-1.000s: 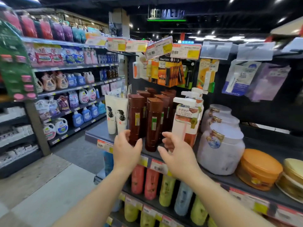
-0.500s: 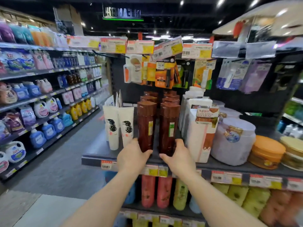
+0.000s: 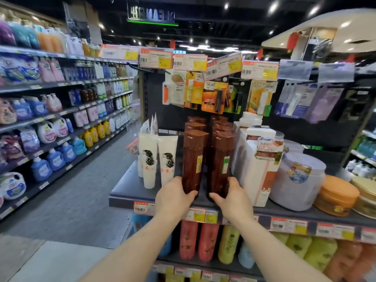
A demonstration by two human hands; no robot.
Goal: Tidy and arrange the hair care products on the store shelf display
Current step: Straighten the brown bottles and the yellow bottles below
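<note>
Two rows of tall brown bottles stand upright on the dark shelf [image 3: 130, 188]. My left hand [image 3: 173, 196] grips the base of the front left brown bottle [image 3: 193, 159]. My right hand [image 3: 234, 198] grips the base of the front right brown bottle [image 3: 220, 161]. Both bottles stand close together near the shelf's front edge. More brown bottles line up behind each one. White tubes [image 3: 149, 159] with a black hair drawing stand just left of my left hand.
White boxed pump bottles [image 3: 258, 169] and a large lilac tub [image 3: 297, 180] crowd the right side, then orange jars [image 3: 335, 196]. Carded items hang above. Coloured bottles fill the lower shelf [image 3: 209, 241]. An aisle with detergent shelves runs to the left.
The view has swung to face the shelf head-on. Both hands have closed in on the bases of the two front brown bottles and now grip them.
</note>
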